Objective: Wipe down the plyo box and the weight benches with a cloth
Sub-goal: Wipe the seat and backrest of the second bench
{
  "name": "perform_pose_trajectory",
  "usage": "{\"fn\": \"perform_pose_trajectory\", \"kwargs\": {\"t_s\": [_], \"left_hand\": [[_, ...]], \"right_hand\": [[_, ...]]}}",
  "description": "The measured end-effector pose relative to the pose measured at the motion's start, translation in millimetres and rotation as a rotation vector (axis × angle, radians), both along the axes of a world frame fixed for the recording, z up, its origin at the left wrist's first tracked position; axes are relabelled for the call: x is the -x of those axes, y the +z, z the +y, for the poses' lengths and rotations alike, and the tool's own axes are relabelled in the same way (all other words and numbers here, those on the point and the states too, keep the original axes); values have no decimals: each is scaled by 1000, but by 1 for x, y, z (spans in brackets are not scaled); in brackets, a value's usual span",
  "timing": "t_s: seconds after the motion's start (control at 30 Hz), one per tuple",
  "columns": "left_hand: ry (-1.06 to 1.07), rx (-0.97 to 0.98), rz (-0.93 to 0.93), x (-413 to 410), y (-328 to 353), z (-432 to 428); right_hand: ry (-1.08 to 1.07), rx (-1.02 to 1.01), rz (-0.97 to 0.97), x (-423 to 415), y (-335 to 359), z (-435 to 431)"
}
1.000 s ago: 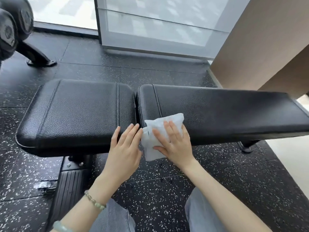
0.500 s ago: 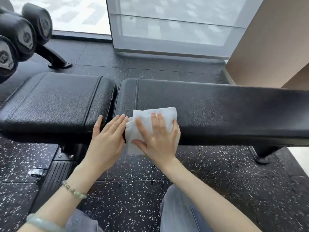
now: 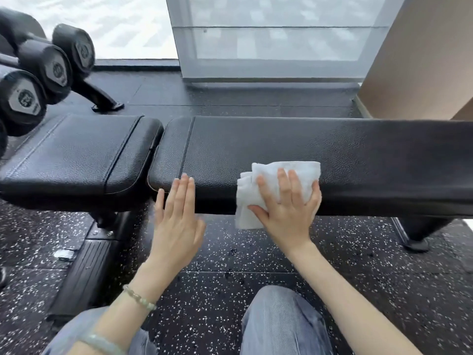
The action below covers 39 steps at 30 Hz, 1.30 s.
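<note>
1. Head view. The weight bench (image 3: 256, 139) has two black pads with a pebbled, leather-like grain, stitched seams and rounded corners. A narrow gap separates the short seat pad (image 3: 76, 155) from the long surface (image 3: 358, 155).
2. The cloth (image 3: 266, 175) is white, soft and folded in layers. It lies on the near edge of the long surface, and its lower part hangs over the front.
3. The right hand (image 3: 289, 208) lies flat on the cloth, fingers straight and slightly apart, pressing rather than gripping.
4. The left hand (image 3: 176, 221) holds nothing. Its fingers are straight and together, tips on the long surface's front edge just beside the gap. A beaded bracelet (image 3: 139, 301) sits on the wrist.
5. The floor (image 3: 230, 254) is black rubber with white flecks.
6. The hex-ended dumbbells (image 3: 53, 70) at upper left are blurred, and their markings are unreadable.
7. The long surface is cut off at the right. The pads hide most of the frame.
</note>
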<state>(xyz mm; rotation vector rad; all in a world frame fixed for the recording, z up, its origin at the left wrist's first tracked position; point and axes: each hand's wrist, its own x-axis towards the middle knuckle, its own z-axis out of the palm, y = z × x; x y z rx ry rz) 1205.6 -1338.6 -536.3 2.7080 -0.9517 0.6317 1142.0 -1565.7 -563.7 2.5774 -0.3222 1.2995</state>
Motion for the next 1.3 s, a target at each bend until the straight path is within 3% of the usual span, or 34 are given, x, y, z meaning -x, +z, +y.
{"fn": "perform_pose_trajectory", "kwargs": {"t_s": [0.17, 0.43, 0.67, 0.97, 1.13, 1.3], "left_hand": [[-45, -82, -54, 28, -12, -48], [9, -158, -98, 63, -15, -91], [-71, -147, -142, 99, -13, -149], [-130, -142, -151, 123, -5, -217], [-186, -111, -160, 134, -1, -256], [-255, -138, -158, 152, -5, -292]], "right_hand": [[98, 40, 5, -8, -7, 6], [-12, 155, -70, 78, -20, -147], [-15, -12, -101, 68, -27, -126], [-65, 60, -125, 144, -34, -268], [-95, -84, -173, 128, -35, -235], [-72, 56, -112, 144, -41, -271]]}}
